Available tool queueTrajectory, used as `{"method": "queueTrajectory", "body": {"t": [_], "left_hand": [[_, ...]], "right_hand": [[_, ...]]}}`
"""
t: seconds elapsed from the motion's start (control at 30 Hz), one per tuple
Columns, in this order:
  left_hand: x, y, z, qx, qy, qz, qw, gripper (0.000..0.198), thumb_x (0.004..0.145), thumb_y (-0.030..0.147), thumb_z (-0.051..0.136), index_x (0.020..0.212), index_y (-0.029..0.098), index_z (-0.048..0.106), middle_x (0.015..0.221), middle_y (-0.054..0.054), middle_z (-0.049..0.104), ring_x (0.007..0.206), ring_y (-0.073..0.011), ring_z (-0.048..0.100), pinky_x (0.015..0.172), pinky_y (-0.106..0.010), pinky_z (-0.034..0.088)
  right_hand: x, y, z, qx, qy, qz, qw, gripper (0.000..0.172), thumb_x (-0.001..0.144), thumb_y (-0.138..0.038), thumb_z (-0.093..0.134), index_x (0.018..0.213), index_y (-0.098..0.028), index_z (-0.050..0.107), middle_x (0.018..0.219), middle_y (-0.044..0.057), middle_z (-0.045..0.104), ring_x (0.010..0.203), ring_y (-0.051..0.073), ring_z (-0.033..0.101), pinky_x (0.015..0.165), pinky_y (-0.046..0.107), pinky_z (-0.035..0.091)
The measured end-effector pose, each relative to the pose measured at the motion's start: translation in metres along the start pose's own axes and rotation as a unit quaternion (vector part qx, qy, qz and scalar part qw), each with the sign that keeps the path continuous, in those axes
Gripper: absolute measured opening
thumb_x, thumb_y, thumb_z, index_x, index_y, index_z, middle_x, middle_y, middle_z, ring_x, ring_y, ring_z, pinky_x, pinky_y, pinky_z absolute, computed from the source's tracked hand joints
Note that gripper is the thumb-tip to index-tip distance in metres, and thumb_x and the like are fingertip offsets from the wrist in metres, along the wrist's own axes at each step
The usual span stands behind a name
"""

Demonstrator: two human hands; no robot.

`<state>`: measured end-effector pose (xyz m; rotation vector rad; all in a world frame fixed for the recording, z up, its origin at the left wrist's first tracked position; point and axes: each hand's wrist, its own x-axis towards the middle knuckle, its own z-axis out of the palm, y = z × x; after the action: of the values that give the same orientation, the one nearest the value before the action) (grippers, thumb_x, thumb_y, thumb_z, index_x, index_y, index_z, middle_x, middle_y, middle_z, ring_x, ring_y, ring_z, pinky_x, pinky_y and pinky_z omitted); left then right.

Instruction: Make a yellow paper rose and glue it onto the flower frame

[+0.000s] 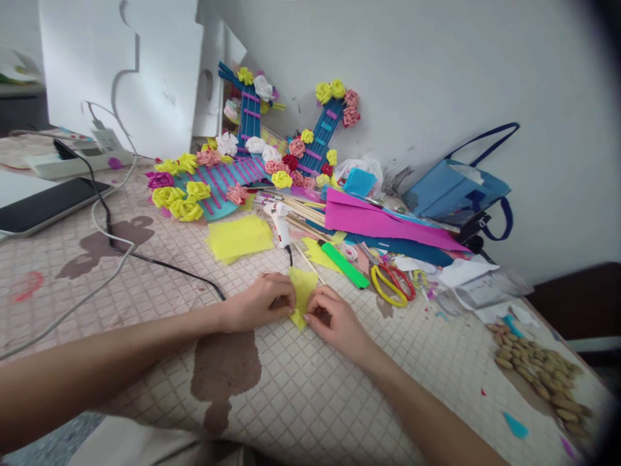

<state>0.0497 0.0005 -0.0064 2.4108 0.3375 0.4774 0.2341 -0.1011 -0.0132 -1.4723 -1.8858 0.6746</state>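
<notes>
A small piece of yellow crepe paper (pixel 303 288) lies between my hands, low over the tiled-pattern table. My left hand (pixel 264 301) pinches its left edge with curled fingers. On the opposite edge, my right hand (pixel 337 320) has thumb and fingertips closed on the paper. Just beyond my hands stands a white glue gun (pixel 279 224), its black cord running down behind the paper. To its left lies a stack of yellow paper sheets (pixel 241 238). A thin wooden stick (pixel 303 256) points toward the paper from behind.
Right of my hands are a green marker-like tool (pixel 345 265) and yellow-handled scissors (pixel 388 288). Paper-flower decorations (pixel 218 184) stand at the back, near magenta sheets (pixel 383 223). Peanuts (pixel 538 372) lie far right. A phone (pixel 51 204) and cables (pixel 165 264) occupy the left.
</notes>
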Motion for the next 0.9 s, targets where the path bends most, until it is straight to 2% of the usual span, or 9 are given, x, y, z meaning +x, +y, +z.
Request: {"method": "queueTrajectory", "body": {"t": [0.4, 0.9], "left_hand": [[-0.001, 0.002, 0.009, 0.037, 0.034, -0.035, 0.998, 0.008, 0.073, 0.008, 0.056, 0.07, 0.015, 0.058, 0.077, -0.002, 0.059, 0.079, -0.0164, 0.054, 0.077, -0.029, 0.041], [-0.001, 0.01, 0.007, 0.067, 0.018, -0.059, 0.996, 0.01, 0.073, 0.01, 0.056, 0.066, 0.015, 0.052, 0.078, -0.003, 0.057, 0.079, -0.0161, 0.052, 0.076, -0.028, 0.04]], "right_hand": [[0.001, -0.005, 0.005, -0.014, 0.021, 0.012, 1.0, 0.013, 0.077, -0.007, 0.057, 0.074, -0.019, 0.052, 0.085, 0.002, 0.051, 0.077, 0.015, 0.05, 0.067, 0.027, 0.041], [0.0, -0.004, 0.004, -0.026, 0.012, 0.007, 1.0, 0.015, 0.077, -0.006, 0.056, 0.074, -0.02, 0.05, 0.086, 0.002, 0.05, 0.078, 0.015, 0.05, 0.067, 0.027, 0.041]]}}
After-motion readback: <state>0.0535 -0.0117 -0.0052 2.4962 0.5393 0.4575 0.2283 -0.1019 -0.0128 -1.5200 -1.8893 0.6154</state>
